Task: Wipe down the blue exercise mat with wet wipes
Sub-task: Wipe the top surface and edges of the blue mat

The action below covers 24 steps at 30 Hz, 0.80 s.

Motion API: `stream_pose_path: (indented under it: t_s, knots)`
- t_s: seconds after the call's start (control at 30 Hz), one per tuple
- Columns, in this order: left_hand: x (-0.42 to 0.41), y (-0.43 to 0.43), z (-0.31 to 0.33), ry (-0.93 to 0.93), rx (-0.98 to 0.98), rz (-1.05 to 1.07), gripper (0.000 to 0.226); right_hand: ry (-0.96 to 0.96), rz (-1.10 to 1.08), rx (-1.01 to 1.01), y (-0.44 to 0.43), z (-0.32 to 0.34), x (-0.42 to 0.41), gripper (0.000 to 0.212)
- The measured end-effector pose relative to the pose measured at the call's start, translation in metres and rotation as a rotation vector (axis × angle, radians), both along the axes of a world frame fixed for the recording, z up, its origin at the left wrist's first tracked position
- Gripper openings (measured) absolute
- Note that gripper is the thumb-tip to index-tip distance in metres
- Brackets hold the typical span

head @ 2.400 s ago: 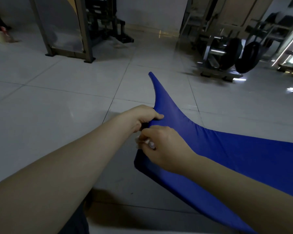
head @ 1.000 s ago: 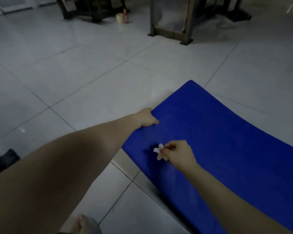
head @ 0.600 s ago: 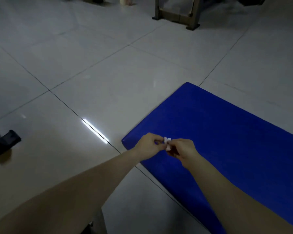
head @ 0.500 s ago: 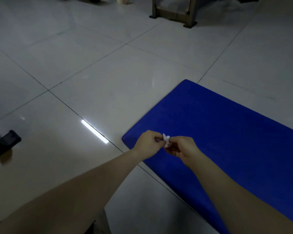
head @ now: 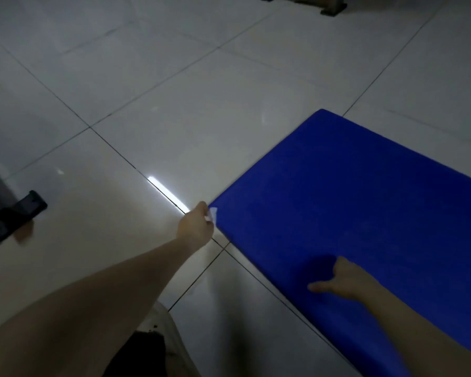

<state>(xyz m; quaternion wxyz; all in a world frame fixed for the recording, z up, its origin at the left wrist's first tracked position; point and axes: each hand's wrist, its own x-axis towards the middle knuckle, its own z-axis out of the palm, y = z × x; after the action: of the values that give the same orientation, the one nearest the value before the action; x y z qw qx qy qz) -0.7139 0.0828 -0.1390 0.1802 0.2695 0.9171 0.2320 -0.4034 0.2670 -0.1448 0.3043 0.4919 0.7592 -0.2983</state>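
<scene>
The mat (head: 365,208) lies flat on the tiled floor (head: 174,104), filling the right of the view, with one rounded corner pointing away and another toward the left; the left hand (head: 195,227) reaches out to that left corner, its fingers curled and pinching a small white wipe (head: 213,214) between thumb and fingertips; the wipe is at the very edge of the mat, though whether it touches the surface cannot be told; the right hand (head: 344,278) rests on the mat close to its near edge, thumb spread wide to the left, the other fingers reaching forward along the blue surface and too blurred to tell whether they are pressed together or apart; it holds nothing; a dark shadow sits on the mat just left of this hand; both forearms are bare; a bright streak of reflected light lies on the floor beside the left hand; a black foot (head: 14,216) of some equipment stands on the floor well to the left; another frame base (head: 310,0) shows at the top edge; dark and pale clothing (head: 152,346) shows at the bottom
</scene>
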Motion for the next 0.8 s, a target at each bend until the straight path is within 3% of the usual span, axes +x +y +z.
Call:
stream_pose_path:
  t_s: [0.07, 0.13, 0.27, 0.4, 0.53, 0.6, 0.7, 0.8]
  knots:
    - [-0.012, 0.002, -0.006, 0.035, -0.011, -0.013, 0.027, -0.049, 0.066, -0.019, -0.005, -0.013, 0.011, 0.138]
    - [-0.021, 0.009, -0.009, 0.047, -0.019, -0.043, 0.011, -0.061, 0.094, 0.010, -0.006, -0.016, 0.010, 0.140]
    - [-0.023, 0.026, -0.020, 0.065, -0.073, -0.202, 0.007, -0.095, 0.123, 0.016, -0.001, -0.009, 0.000, 0.141]
    - [-0.018, 0.036, -0.027, 0.101, -0.128, -0.174, 0.030, -0.081, 0.129, 0.037, -0.002, -0.011, 0.001, 0.140]
    - [-0.009, 0.041, -0.024, 0.086, -0.165, -0.118, 0.022, -0.074, 0.127, 0.032, -0.002, -0.012, 0.000, 0.141]
    - [0.017, 0.040, -0.025, 0.033, -0.109, -0.129, 0.030, -0.064, 0.128, 0.034, -0.002, -0.012, 0.000, 0.141]
    - [0.076, 0.032, -0.032, -0.110, -0.034, -0.274, 0.034, -0.054, 0.128, 0.031, -0.001, -0.011, -0.001, 0.141]
    - [0.100, 0.025, -0.034, -0.081, -0.064, -0.441, 0.028, -0.053, 0.115, 0.019, 0.001, -0.012, -0.001, 0.145]
